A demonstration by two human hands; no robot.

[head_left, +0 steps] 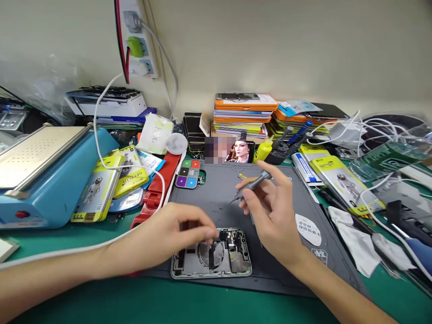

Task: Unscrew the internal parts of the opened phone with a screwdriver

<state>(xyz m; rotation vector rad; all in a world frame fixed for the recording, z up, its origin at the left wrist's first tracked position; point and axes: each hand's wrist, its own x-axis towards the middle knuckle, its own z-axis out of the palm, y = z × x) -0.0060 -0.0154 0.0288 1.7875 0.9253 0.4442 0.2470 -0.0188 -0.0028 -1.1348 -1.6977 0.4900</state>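
An opened phone housing (232,261) lies on a dark grey work mat (216,189), its inner parts and a round coil showing. My left hand (172,234) rests on the housing's left end, fingers curled with the fingertips pinched at the parts near its top edge; whether it holds anything is hidden. My right hand (273,216) hovers just above and right of the housing, closed on a slim grey screwdriver (251,185) whose tip points left and down toward the mat.
A blue heating machine (43,180) stands at left, with yellow battery packs (101,186) and a red tool (158,189) beside it. Stacked phone boxes (243,114) line the wall. White cables (371,198), wipes (354,238) and more packs crowd the right.
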